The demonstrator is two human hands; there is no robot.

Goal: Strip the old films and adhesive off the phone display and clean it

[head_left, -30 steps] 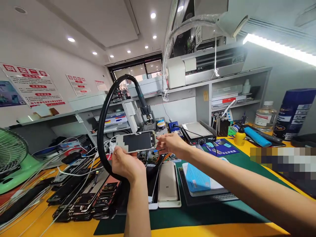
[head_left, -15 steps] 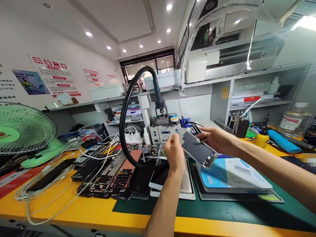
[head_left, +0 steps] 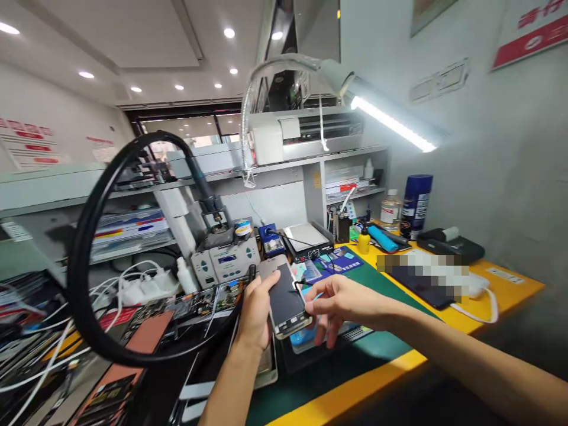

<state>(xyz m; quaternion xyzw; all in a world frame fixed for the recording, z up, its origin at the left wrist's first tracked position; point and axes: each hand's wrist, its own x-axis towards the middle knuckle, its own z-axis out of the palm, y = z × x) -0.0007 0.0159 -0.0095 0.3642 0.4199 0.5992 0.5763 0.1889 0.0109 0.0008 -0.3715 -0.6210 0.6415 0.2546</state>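
My left hand (head_left: 256,310) grips a phone screen assembly (head_left: 284,296) along its left edge and holds it upright, tilted, above the bench. Its dark face is toward me, with a gold frame at top and bottom. My right hand (head_left: 341,305) is at the panel's right edge, thumb and forefinger pinched on a thin dark flex strip (head_left: 302,283) that sticks out of it; the other fingers hang spread. Under both hands lies a blue-covered pad (head_left: 306,338) on the green mat (head_left: 355,355).
A thick black hose (head_left: 82,284) loops from the hot-air station (head_left: 226,257) at the left. Stacked phone parts and white cables (head_left: 39,355) crowd the left bench. At the right stand a blue spray can (head_left: 416,204), bottles and a lamp (head_left: 386,118).
The view has swung right and moved closer. The panel went from flat and sideways to upright in my left hand. My right hand shifted from its far end to the flex strip at its right edge.
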